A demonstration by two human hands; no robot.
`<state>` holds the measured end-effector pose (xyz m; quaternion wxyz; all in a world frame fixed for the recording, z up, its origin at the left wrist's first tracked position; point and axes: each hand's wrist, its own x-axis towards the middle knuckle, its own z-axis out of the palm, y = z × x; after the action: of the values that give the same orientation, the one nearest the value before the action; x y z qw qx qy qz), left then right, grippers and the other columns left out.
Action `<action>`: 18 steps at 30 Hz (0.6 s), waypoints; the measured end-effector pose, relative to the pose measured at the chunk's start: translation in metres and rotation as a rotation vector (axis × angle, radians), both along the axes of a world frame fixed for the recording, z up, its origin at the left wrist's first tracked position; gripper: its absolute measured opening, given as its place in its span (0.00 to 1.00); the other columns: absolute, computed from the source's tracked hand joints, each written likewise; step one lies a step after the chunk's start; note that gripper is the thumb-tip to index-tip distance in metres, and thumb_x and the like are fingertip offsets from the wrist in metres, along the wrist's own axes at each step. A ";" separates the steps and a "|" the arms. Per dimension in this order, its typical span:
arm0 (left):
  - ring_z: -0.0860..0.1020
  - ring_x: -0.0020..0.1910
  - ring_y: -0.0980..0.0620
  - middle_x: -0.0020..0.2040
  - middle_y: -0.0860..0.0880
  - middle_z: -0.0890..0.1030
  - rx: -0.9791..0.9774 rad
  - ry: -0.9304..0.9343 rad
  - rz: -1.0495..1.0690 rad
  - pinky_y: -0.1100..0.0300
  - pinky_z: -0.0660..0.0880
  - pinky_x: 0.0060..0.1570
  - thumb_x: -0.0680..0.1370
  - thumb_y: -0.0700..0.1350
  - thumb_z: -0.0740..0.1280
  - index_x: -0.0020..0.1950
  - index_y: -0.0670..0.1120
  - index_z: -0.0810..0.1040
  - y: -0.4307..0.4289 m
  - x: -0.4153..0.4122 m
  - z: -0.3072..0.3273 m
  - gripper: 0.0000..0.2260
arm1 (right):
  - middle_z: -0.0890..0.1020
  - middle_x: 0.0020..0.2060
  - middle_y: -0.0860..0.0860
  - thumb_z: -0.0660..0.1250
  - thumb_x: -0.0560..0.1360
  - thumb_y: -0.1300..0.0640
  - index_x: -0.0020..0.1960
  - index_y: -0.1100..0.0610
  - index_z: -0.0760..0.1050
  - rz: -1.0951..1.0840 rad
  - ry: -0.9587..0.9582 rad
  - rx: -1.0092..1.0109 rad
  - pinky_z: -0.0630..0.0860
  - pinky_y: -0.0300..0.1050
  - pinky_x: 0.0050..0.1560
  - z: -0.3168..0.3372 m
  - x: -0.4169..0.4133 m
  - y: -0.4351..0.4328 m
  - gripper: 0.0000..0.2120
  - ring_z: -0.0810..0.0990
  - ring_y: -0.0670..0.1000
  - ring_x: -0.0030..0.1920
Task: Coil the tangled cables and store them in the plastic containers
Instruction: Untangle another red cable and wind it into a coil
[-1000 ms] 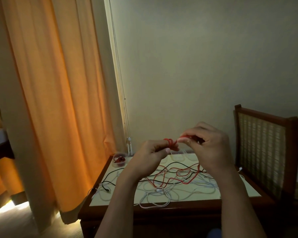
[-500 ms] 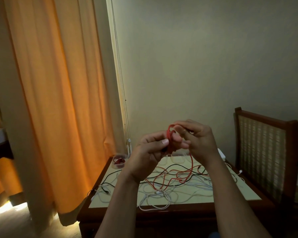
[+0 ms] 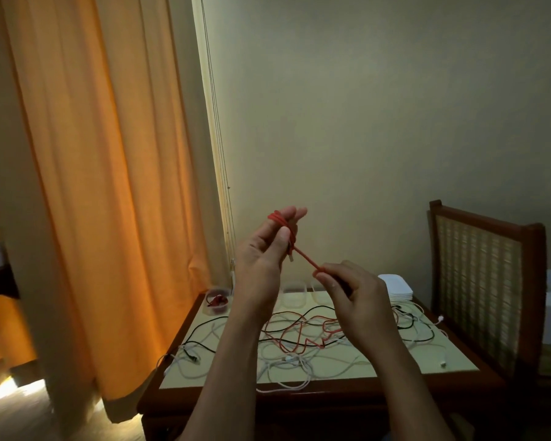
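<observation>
Hands held up over a table (image 3: pixel 458 370) strewn with a tangle (image 3: pixel 299 343) of white, black and red cables. The left hand (image 3: pixel 264 259) has a red cable (image 3: pixel 303 255) looped round its upright fingers, thumb pinning the loops. The right hand (image 3: pixel 353 294), lower, pinches the same cable, with a taut strand between them. At the far edge stand clear containers (image 3: pixel 295 296); the leftmost container (image 3: pixel 217 302) holds a red coil.

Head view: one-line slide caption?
Left hand holds red cable coiled round its fingers; right hand pinches the strand, above tangled cables on the table.
</observation>
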<state>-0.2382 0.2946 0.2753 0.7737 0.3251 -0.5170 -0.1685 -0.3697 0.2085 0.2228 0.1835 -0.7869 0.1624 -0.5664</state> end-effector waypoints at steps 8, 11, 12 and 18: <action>0.77 0.65 0.61 0.61 0.56 0.84 0.243 -0.401 0.230 0.70 0.76 0.54 0.84 0.36 0.61 0.65 0.50 0.81 0.002 0.004 -0.019 0.15 | 0.77 0.39 0.42 0.74 0.75 0.55 0.48 0.53 0.83 -0.089 0.049 -0.173 0.72 0.30 0.40 0.020 -0.018 0.009 0.03 0.77 0.41 0.41; 0.77 0.64 0.64 0.59 0.58 0.84 0.301 -0.499 0.237 0.72 0.73 0.59 0.85 0.37 0.61 0.64 0.51 0.81 0.001 0.003 -0.021 0.14 | 0.76 0.38 0.42 0.76 0.73 0.57 0.47 0.53 0.84 -0.105 0.069 -0.208 0.69 0.29 0.39 0.023 -0.024 0.006 0.03 0.75 0.39 0.40; 0.77 0.63 0.66 0.58 0.58 0.84 0.317 -0.519 0.233 0.74 0.71 0.59 0.85 0.37 0.61 0.63 0.52 0.80 0.001 0.003 -0.020 0.14 | 0.76 0.38 0.42 0.76 0.73 0.58 0.47 0.53 0.84 -0.098 0.081 -0.224 0.69 0.29 0.39 0.024 -0.025 0.006 0.04 0.75 0.39 0.40; 0.79 0.50 0.66 0.48 0.60 0.84 0.401 -0.590 0.149 0.72 0.72 0.51 0.81 0.31 0.59 0.57 0.49 0.85 0.009 0.004 -0.016 0.19 | 0.77 0.38 0.44 0.76 0.73 0.56 0.46 0.54 0.85 -0.034 0.185 -0.324 0.71 0.38 0.39 0.041 -0.029 -0.001 0.02 0.74 0.43 0.40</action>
<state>-0.2340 0.3035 0.2594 0.5225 0.5415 -0.6495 -0.1088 -0.3984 0.2080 0.2641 0.0289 -0.8520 0.0986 -0.5134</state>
